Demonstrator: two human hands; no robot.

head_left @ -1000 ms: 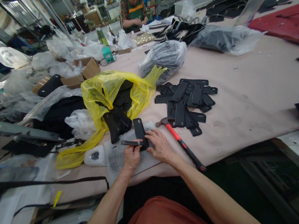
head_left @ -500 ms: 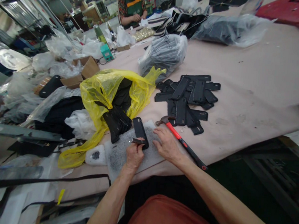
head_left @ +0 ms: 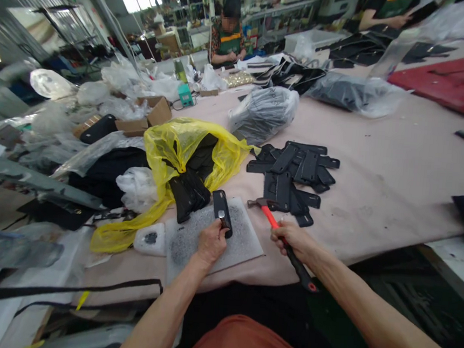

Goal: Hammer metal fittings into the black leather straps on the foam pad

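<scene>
My left hand (head_left: 212, 242) is closed round a short metal punch (head_left: 221, 217), which stands over a black strap piece (head_left: 220, 200). That piece has a slot near its far end and lies on a speckled white board (head_left: 246, 235). My right hand (head_left: 296, 240) is wrapped round the red and black handle of a claw hammer (head_left: 269, 216), its head beside the board's right edge. Whether the punch tip touches the strap piece is hidden by my fingers.
Similar black pieces lie in a loose pile (head_left: 297, 171) beyond the hammer. A yellow plastic bag (head_left: 166, 136) with more black pieces stands to the left. Behind are a grey-wrapped bundle (head_left: 264, 112) and a co-worker (head_left: 229, 35) at the table's far side.
My right hand, open beside the board before, has taken hold of the hammer's handle. The punch in my left hand has turned from lying sideways to more upright. The camera view has tilted up.
</scene>
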